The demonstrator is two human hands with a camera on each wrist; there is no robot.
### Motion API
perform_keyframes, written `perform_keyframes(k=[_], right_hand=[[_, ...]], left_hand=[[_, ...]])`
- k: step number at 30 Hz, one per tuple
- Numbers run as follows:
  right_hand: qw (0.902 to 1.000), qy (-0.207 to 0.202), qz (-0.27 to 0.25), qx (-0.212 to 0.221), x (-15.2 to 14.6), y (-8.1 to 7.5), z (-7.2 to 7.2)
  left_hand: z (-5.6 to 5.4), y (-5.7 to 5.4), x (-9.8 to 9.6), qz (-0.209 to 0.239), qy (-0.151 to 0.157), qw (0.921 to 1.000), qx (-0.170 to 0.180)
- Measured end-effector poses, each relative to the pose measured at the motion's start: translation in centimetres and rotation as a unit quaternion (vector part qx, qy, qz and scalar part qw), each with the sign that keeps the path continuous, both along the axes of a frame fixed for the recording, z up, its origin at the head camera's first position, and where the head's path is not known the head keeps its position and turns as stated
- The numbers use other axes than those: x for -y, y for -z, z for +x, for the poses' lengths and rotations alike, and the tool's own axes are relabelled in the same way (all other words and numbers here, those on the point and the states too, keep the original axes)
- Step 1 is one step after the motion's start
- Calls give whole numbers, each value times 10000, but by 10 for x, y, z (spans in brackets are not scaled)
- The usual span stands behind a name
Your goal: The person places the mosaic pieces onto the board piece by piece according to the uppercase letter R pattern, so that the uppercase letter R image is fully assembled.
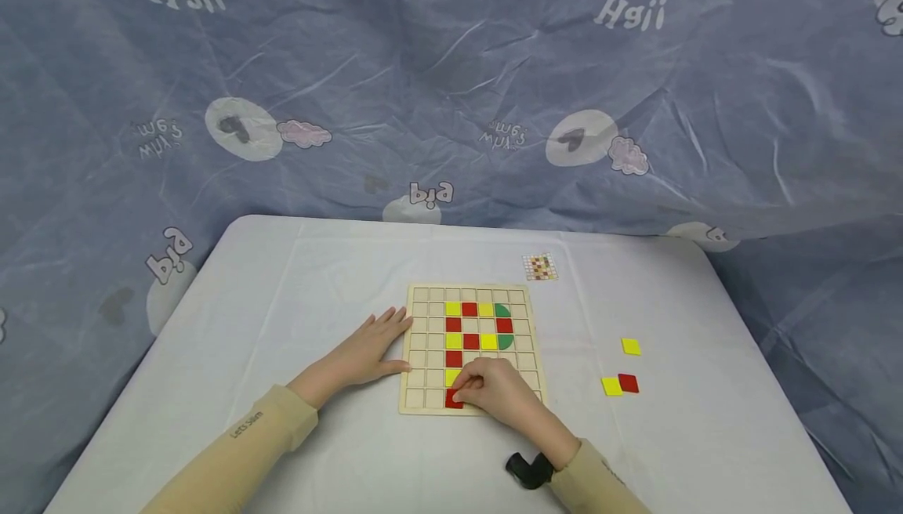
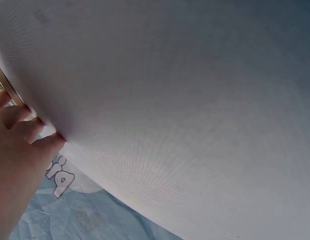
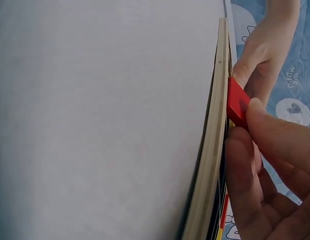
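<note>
A wooden grid board (image 1: 418, 373) lies on the white table, with red, yellow and green pieces in several cells. My right hand (image 1: 497, 392) is over its lower part and pinches a red square tile (image 1: 451, 399) at the bottom row. In the right wrist view the thumb rests on this red tile (image 3: 237, 102), which sits slightly raised and tilted at the board's edge (image 3: 209, 145). Spread flat, my left hand (image 1: 367, 348) touches the board's left side with fingertips and thumb. The left wrist view shows those fingers (image 2: 47, 145) along the table, with only a sliver of board.
To the right of the board lie a yellow tile (image 1: 631, 347), another yellow tile (image 1: 611, 386) and a red tile (image 1: 628, 383) touching it. A small printed pattern card (image 1: 540, 267) lies behind the board. A patterned blue-grey cloth (image 1: 423, 106) hangs behind the table (image 1: 339, 263).
</note>
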State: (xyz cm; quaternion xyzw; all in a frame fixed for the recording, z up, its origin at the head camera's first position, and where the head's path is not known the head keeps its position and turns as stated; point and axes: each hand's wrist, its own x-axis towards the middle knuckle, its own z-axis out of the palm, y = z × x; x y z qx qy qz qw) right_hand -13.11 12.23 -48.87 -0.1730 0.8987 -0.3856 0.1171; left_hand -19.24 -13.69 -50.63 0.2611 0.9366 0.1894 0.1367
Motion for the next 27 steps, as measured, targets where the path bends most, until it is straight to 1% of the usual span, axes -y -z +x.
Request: perform_keyframes(k=[4, 11, 15, 20, 23, 27], right_hand=[[9998, -26, 129, -131, 2, -1, 0], [9999, -8, 122, -110, 2, -2, 0], [9995, 53, 245, -166, 5, 0, 1], [9989, 164, 430, -118, 8, 1, 1], [9988, 227, 432, -108, 8, -1, 3], [9989, 371, 272, -70, 1, -8, 4]], left_hand=[[0, 1, 0, -28, -15, 10000, 20], [-1, -1, -1, -22, 60, 10000, 21], [-1, -2, 0, -22, 37, 10000, 56], [0, -2, 0, -34, -6, 10000, 41], [1, -3, 1, 17, 8, 10000, 46], [3, -7, 1, 111, 38, 9999, 86]])
